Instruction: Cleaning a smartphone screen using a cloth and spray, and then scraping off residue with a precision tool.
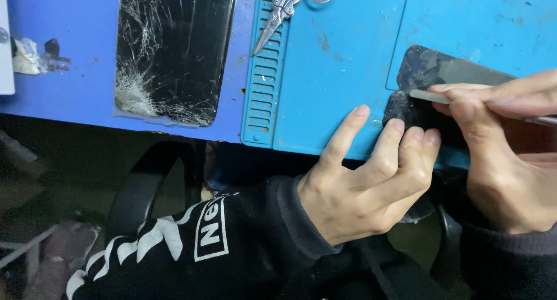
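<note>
Working a thin metal blade against a dark phone panel at the near edge of a teal mat.

Head view: left hand pressing down on the panel's near corner, middle and ring fingers together on it, index finger stretched out apart onto the mat. Right hand pinching the blade between thumb and forefinger, tip laid flat on the panel's scuffed corner. Panel lying on the mat's right section, overhanging the bench edge toward the body. Farther left, a cracked phone screen flat on the blue bench, well apart. Scissors resting on the mat's slotted strip at the top.
</note>
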